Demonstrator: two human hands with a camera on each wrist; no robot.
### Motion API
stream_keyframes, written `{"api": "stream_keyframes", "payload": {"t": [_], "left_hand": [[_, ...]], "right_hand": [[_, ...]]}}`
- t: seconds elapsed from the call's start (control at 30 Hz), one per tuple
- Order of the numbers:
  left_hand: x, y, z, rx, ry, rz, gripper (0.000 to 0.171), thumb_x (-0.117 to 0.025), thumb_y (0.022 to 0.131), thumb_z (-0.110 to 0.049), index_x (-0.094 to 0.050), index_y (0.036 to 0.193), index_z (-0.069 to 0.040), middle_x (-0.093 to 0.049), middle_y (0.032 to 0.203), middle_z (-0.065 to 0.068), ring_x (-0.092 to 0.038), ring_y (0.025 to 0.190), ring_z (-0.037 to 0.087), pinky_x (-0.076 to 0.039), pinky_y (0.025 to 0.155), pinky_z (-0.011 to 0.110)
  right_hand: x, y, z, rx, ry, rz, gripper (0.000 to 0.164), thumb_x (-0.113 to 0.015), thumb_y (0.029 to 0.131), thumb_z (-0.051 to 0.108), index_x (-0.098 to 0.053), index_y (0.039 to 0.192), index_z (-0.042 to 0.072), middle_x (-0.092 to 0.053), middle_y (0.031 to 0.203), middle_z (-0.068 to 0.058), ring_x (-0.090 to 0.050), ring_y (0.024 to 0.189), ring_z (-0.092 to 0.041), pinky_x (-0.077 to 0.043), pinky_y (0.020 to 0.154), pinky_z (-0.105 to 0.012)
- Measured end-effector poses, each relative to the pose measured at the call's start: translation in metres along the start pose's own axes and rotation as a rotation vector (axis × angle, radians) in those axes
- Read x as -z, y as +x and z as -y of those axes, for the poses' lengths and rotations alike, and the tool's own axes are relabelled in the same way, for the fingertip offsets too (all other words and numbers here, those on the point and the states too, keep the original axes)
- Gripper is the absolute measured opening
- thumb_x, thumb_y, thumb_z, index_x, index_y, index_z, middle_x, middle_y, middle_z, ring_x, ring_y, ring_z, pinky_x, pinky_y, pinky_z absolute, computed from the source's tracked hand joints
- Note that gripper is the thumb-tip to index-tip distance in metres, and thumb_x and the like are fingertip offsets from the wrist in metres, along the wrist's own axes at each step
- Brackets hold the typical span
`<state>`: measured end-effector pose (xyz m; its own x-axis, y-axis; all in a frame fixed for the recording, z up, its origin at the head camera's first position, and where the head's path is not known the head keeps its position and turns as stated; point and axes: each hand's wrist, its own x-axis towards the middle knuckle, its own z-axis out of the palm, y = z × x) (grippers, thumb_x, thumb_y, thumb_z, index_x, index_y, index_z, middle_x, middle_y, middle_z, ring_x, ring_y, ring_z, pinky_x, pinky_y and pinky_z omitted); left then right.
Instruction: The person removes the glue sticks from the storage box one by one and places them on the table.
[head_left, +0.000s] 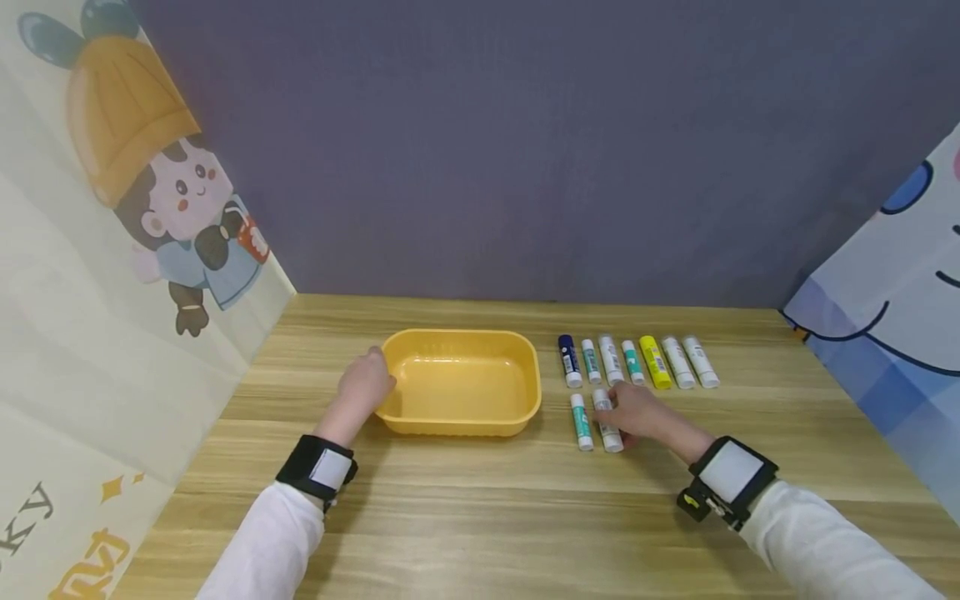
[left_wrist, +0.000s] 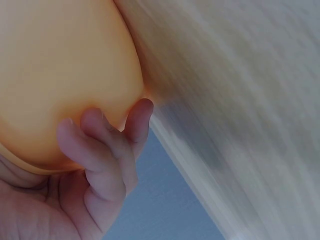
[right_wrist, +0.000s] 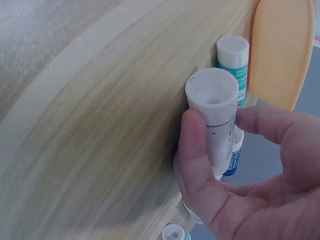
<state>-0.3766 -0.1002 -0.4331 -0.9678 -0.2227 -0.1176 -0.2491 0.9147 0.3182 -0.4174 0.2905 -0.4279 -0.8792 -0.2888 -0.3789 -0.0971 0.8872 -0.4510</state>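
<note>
My left hand (head_left: 366, 383) grips the left rim of a yellow plastic basin (head_left: 453, 429). In the left wrist view its curled fingers (left_wrist: 102, 155) lie against the basin wall (left_wrist: 65, 55). With thumb and fingers, my right hand (head_left: 641, 412) pinches a white glue stick (head_left: 606, 417) in the nearer row, to the right of the basin. Seen from the right wrist, that white glue stick (right_wrist: 212, 100) shows its round hollow end. Just left of it lies a teal-and-white glue stick (head_left: 581, 423), apart from the hand.
Behind the right hand lies a row of glue sticks: dark blue (head_left: 570, 362), small teal, white, teal, yellow (head_left: 656, 363), and two white ones (head_left: 701, 362) at the right end. A dark grey panel (head_left: 525, 167) rises at the back of the wooden table (head_left: 480, 517).
</note>
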Motion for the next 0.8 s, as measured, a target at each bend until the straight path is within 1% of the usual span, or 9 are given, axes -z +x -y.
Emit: {"api": "stream_keyframes", "payload": {"t": [0.23, 0.47, 0.67, 0.8], "left_hand": [[0.0007, -0.0009, 0.0001, 0.003, 0.000, 0.006, 0.051, -0.055, 0.083, -0.016, -0.038, 0.119, 0.015, -0.057, 0.093, 0.028, -0.057, 0.072, 0.029, -0.050, 0.059, 0.038], [0.0015, -0.0005, -0.0007, 0.002, 0.005, 0.011, 0.051, -0.055, 0.083, -0.016, -0.037, 0.119, 0.015, -0.057, 0.091, 0.028, -0.057, 0.070, 0.028, -0.050, 0.057, 0.038], [0.0020, -0.0009, -0.0007, -0.001, 0.011, 0.001, 0.050, -0.055, 0.083, -0.016, -0.038, 0.119, 0.015, -0.057, 0.092, 0.028, -0.057, 0.071, 0.028, -0.050, 0.058, 0.038], [0.0025, -0.0018, -0.0011, -0.008, 0.015, -0.008, 0.050, -0.055, 0.083, -0.016, -0.039, 0.118, 0.015, -0.057, 0.092, 0.028, -0.057, 0.072, 0.029, -0.050, 0.058, 0.038]], "right_hand": [[-0.0002, 0.0005, -0.0008, -0.016, 0.011, 0.020, 0.054, -0.059, 0.083, 0.030, -0.041, 0.115, -0.008, -0.057, 0.071, -0.010, -0.059, 0.051, -0.017, -0.050, 0.047, -0.030], [0.0010, 0.0004, 0.0003, -0.027, 0.010, 0.014, 0.051, -0.059, 0.082, 0.030, -0.043, 0.113, -0.007, -0.056, 0.071, -0.009, -0.058, 0.051, -0.016, -0.050, 0.047, -0.030], [0.0017, -0.0011, 0.0005, -0.023, 0.007, 0.015, 0.050, -0.058, 0.083, 0.029, -0.043, 0.112, -0.008, -0.056, 0.071, -0.010, -0.058, 0.051, -0.017, -0.050, 0.046, -0.029], [0.0018, -0.0024, -0.0010, -0.009, 0.011, 0.007, 0.047, -0.059, 0.082, 0.029, -0.045, 0.108, -0.008, -0.056, 0.069, -0.010, -0.057, 0.049, -0.017, -0.049, 0.045, -0.029]]}}
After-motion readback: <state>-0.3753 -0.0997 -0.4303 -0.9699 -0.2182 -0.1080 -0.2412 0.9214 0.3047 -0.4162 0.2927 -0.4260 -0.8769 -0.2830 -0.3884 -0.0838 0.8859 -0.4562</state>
